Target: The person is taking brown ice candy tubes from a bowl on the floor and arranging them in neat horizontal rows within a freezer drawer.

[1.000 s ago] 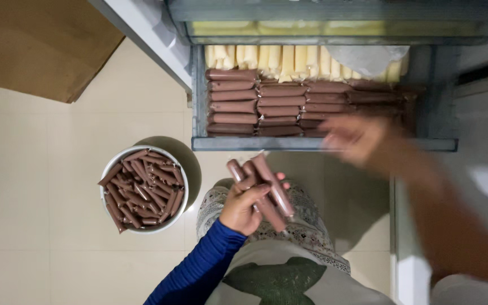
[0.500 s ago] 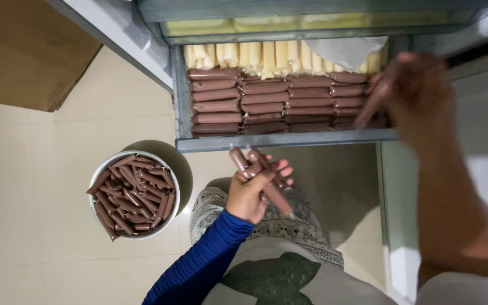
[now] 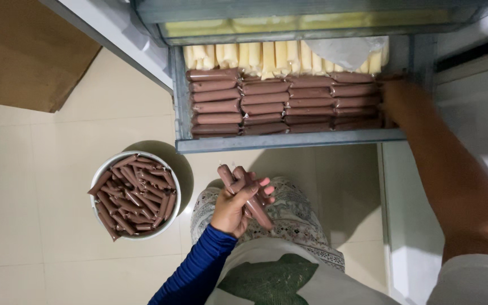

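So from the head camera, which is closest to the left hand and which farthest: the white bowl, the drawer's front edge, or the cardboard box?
From the left hand, which holds brown tubes:
1. Drawer's front edge, just above it.
2. White bowl, to its left on the floor, slightly farther.
3. Cardboard box, far upper left.

Brown tubes [image 3: 248,195]; pale yellow tubes [image 3: 266,56] far in grey drawer [image 3: 289,139]; white bowl [image 3: 135,195]; dark blue sleeve [image 3: 196,271]; cream floor tiles [image 3: 40,186]

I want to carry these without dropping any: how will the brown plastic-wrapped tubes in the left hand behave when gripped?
The brown plastic-wrapped tubes stick out straight past the left hand, so they are probably fairly stiff. Their glossy wrap looks slippery. Being round, they may roll if laid loose, like those heaped in the white bowl.
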